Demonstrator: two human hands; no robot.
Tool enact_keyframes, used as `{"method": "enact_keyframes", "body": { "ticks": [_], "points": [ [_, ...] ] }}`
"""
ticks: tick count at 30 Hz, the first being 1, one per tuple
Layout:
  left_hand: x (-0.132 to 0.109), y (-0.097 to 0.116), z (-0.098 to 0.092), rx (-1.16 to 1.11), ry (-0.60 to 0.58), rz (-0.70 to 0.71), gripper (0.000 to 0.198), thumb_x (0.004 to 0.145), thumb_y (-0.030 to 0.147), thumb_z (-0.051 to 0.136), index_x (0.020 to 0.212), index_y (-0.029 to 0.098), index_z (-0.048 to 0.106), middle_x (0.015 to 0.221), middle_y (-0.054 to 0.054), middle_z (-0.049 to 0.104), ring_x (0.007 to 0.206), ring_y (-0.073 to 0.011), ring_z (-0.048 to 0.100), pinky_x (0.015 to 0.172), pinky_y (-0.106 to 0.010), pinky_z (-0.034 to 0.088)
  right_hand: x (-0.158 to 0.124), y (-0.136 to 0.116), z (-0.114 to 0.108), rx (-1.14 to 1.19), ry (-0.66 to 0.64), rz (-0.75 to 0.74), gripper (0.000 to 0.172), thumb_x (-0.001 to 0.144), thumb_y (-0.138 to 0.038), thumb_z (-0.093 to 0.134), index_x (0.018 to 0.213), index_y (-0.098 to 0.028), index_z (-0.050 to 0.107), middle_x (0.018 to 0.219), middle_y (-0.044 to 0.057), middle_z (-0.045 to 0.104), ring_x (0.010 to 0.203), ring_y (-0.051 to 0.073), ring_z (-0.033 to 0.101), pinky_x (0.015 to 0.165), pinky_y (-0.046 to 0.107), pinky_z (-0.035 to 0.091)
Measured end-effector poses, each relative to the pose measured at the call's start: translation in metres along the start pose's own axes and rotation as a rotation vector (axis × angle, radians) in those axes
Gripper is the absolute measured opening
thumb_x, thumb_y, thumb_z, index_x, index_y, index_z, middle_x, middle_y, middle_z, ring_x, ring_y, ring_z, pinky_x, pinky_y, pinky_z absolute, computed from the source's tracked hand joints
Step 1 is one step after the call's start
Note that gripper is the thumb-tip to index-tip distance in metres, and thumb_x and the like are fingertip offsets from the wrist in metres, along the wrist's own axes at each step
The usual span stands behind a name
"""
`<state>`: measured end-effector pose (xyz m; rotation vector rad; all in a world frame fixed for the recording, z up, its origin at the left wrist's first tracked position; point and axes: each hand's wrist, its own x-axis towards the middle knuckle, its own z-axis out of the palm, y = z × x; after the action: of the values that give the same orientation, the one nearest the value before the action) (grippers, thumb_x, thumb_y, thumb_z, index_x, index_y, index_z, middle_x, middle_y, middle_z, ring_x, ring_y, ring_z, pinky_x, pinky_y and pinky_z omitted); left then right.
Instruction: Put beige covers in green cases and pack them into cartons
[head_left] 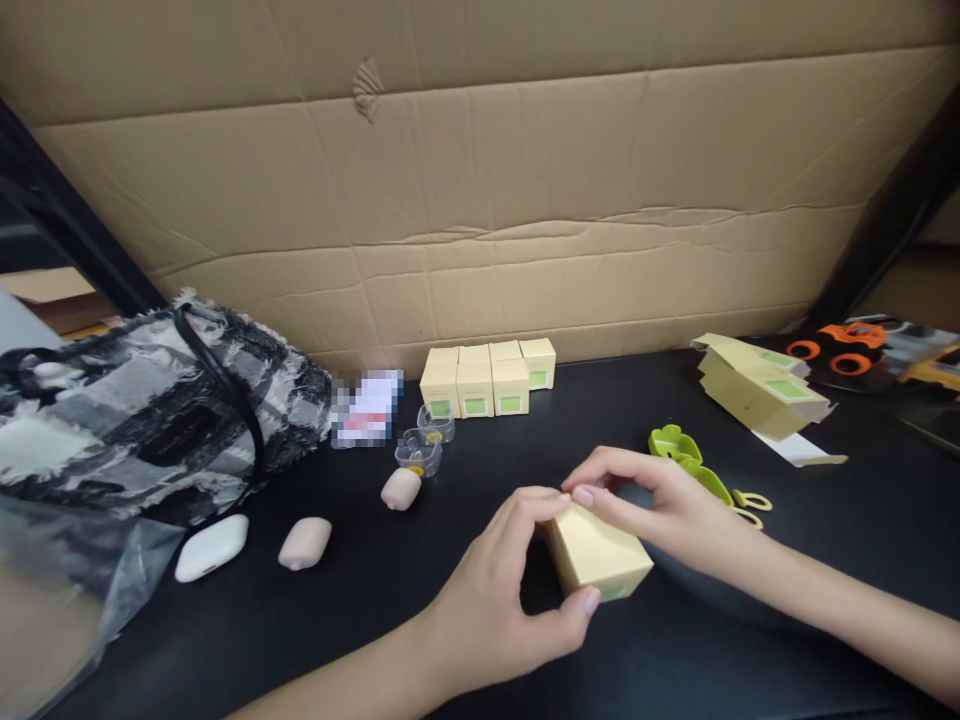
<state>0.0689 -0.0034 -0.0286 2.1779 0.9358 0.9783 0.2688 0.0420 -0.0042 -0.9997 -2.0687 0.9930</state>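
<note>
A small pale yellow box [602,545] with a green label low on its front is at the middle front of the black table. My left hand [517,580] grips it from the left, thumb at the near bottom edge and fingers at the far top edge. At that same far edge, the thumb and fingers of my right hand [637,495] close on the box's top. Whether its far flap is fully tucked is hidden by my fingers. Behind my right hand lie green plastic cases [705,482] with pale yellow rings [752,501].
Several closed yellow boxes [474,385] stand against the cardboard wall [480,220]. Clear plastic cups [418,453], pinkish rounded pieces [305,543] and a white earbud case [212,548] lie left. A checked bag [165,420] sits far left; opened yellow boxes [765,390] and an orange-black toy [851,348] are right.
</note>
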Motion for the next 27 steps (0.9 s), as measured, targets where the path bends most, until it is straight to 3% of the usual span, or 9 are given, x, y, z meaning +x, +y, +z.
{"method": "enact_keyframes", "body": {
  "ticks": [4, 7, 9, 12, 18, 22, 27],
  "points": [
    [-0.001, 0.000, 0.000, 0.012, -0.011, -0.080, 0.051, 0.073, 0.019, 0.064, 0.116, 0.024, 0.038, 0.116, -0.007, 0.055, 0.105, -0.0236, 0.059, 0.091, -0.042, 0.050, -0.003, -0.010, -0.013, -0.228, -0.026, -0.116, 0.025, 0.087, -0.043, 0.057, 0.096, -0.019, 0.063, 0.091, 0.005, 0.065, 0.084, 0.019, 0.060, 0.074, 0.031, 0.047],
    [-0.003, -0.002, 0.001, 0.002, -0.038, -0.113, 0.051, 0.075, 0.021, 0.063, 0.118, 0.026, 0.036, 0.118, -0.007, 0.055, 0.105, -0.0243, 0.059, 0.092, -0.045, 0.049, -0.009, -0.022, -0.024, -0.361, -0.221, -0.170, 0.036, 0.076, -0.044, 0.070, 0.104, -0.023, 0.061, 0.098, 0.004, 0.062, 0.081, 0.019, 0.059, 0.070, 0.030, 0.047],
    [-0.004, -0.005, 0.004, -0.034, -0.015, -0.130, 0.063, 0.075, 0.022, 0.064, 0.126, 0.028, 0.027, 0.124, -0.008, 0.052, 0.109, -0.0251, 0.057, 0.094, -0.047, 0.048, -0.011, -0.024, -0.029, -0.393, -0.287, -0.147, 0.039, 0.075, -0.041, 0.072, 0.108, -0.025, 0.059, 0.103, 0.003, 0.060, 0.081, 0.018, 0.060, 0.069, 0.028, 0.048],
    [-0.005, -0.012, 0.009, -0.078, 0.092, -0.182, 0.086, 0.071, 0.027, 0.070, 0.133, 0.026, 0.010, 0.136, -0.016, 0.040, 0.120, -0.0293, 0.050, 0.099, -0.052, 0.045, -0.001, -0.014, -0.036, -0.470, -0.175, -0.124, 0.033, 0.082, -0.038, 0.065, 0.110, -0.023, 0.058, 0.106, 0.005, 0.059, 0.087, 0.019, 0.061, 0.075, 0.030, 0.049],
    [-0.009, -0.013, 0.009, -0.017, -0.015, -0.291, 0.072, 0.080, 0.028, 0.061, 0.134, 0.023, 0.014, 0.139, -0.018, 0.035, 0.125, -0.0302, 0.046, 0.104, -0.058, 0.038, 0.059, 0.032, -0.055, -0.628, 0.086, -0.122, 0.031, 0.085, -0.031, 0.061, 0.112, -0.015, 0.057, 0.111, 0.011, 0.053, 0.085, 0.021, 0.061, 0.080, 0.037, 0.050],
    [-0.008, -0.010, 0.006, -0.008, -0.015, -0.278, 0.071, 0.078, 0.025, 0.062, 0.133, 0.022, 0.018, 0.138, -0.018, 0.037, 0.122, -0.0312, 0.049, 0.103, -0.057, 0.040, 0.093, 0.046, -0.059, -0.666, 0.137, -0.128, 0.028, 0.088, -0.030, 0.060, 0.111, -0.015, 0.056, 0.109, 0.009, 0.057, 0.084, 0.018, 0.061, 0.077, 0.038, 0.051],
    [-0.007, -0.008, 0.006, 0.004, -0.023, -0.261, 0.071, 0.078, 0.027, 0.062, 0.133, 0.020, 0.018, 0.138, -0.020, 0.037, 0.120, -0.0314, 0.050, 0.101, -0.058, 0.041, 0.109, 0.049, -0.050, -0.655, 0.142, -0.165, 0.028, 0.092, -0.032, 0.056, 0.116, -0.017, 0.057, 0.115, 0.008, 0.060, 0.094, 0.019, 0.062, 0.079, 0.039, 0.053]
  ]
}}
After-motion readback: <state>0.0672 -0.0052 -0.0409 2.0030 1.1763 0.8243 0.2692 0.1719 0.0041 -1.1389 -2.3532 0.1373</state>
